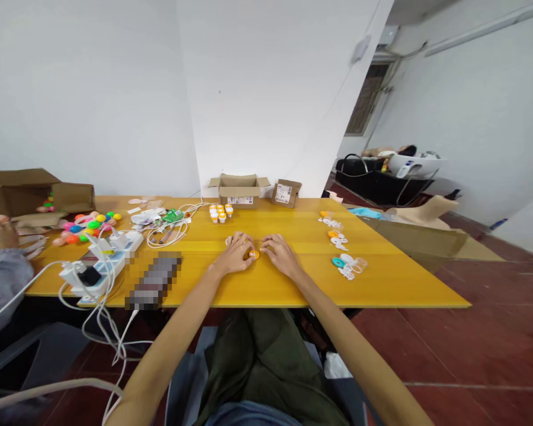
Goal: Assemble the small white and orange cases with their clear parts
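A small, round orange piece (pixel 254 254) is sitting between the left hand's (pixel 237 254) thumb and fingers, facing the nearby right hand (pixel 279 254); its underside is staying hidden.

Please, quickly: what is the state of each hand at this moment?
Left hand: curled at the orange piece; whether it grips it cannot be told.
Right hand: loosely open, nothing visibly held.

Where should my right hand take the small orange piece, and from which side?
Probably by its right edge, coming in from the right. The small orange piece looks rounded; the left hand is at its left side, leaving the right edge exposed toward the right hand. Its thickness is too small to judge.
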`<state>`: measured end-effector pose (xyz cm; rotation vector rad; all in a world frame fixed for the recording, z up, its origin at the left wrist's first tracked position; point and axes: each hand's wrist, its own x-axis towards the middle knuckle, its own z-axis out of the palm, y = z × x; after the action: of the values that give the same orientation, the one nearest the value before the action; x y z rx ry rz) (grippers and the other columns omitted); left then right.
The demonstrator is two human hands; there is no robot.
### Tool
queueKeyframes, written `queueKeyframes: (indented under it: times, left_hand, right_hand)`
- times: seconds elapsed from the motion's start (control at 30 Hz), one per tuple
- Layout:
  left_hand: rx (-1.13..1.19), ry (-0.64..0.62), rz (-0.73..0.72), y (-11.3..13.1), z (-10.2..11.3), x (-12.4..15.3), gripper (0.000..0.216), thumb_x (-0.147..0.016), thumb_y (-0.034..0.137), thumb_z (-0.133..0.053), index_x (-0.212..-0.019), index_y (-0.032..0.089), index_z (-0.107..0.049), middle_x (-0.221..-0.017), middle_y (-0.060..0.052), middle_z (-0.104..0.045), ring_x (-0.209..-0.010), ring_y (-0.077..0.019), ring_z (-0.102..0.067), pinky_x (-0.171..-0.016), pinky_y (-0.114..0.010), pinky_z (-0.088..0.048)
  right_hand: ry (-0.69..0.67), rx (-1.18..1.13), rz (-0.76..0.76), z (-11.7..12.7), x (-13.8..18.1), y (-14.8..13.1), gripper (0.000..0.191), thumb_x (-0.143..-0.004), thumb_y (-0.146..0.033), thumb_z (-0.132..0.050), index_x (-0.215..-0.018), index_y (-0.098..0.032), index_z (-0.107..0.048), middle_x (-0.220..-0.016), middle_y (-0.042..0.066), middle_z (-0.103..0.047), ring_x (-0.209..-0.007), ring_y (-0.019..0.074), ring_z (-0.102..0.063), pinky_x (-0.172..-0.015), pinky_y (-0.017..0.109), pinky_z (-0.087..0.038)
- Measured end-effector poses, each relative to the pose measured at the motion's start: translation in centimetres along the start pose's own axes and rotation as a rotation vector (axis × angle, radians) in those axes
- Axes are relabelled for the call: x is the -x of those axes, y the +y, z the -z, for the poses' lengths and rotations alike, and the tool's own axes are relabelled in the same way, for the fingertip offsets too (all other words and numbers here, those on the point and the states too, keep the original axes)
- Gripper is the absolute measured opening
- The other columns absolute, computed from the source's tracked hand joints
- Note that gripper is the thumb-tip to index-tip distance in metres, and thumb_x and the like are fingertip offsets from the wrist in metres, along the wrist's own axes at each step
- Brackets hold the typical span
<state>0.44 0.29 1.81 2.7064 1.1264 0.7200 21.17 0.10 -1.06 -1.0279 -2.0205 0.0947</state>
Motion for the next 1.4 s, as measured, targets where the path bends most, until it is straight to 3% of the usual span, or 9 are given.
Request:
queueKeyframes:
  times: [0.57,1.4]
  left_hand:
    - [0.02,0.024,-0.077,-1.3,-0.7,-0.1,0.017,-0.091,0.037,-0.058,-0.102,0.027,-0.066,-0.125,-0.008,-0.058,-0.119,-0.0299,-0.043,-0.1,-0.05,-0.039]
    - [-0.001,0.021,-0.102,-0.9,-0.5,-0.1,0.018,-0.092,0.039,-0.056,-0.101,0.026,-0.064,-0.121,-0.008,-0.058,-0.115,-0.0292,-0.044,-0.1,-0.05,-0.039]
  right_hand:
    - [-0.085,0.06,0.116,-0.2,0.1,-0.5,0.016,-0.095,-0.017,-0.058,-0.088,-0.025,-0.07,-0.108,0.007,-0.068,-0.101,0.0229,-0.061,-0.092,0.041,-0.047]
    - [-0.129,0.077,0.11,0.2,0.0,-1.4,0.017,-0.098,-0.02,-0.056,-0.087,-0.025,-0.069,-0.104,0.007,-0.068,-0.099,0.0219,-0.059,-0.09,0.04,-0.048]
